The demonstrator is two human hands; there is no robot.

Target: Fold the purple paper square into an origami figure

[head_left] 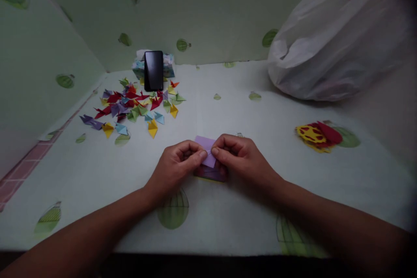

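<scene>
Purple paper (204,141) between tightly pinched fingers (196,159) of left hand (176,161) and right hand (243,155) (folded birds (133,114) beyond, leftward).

Matt ppr sheet (204,141), glossy phone scrn (153,71)

lilac paper (204,141), multicoloured folded birds (131,104), green-balloon-patterned tabletop (228,217), apparently whitish bag (319,52)
</scene>
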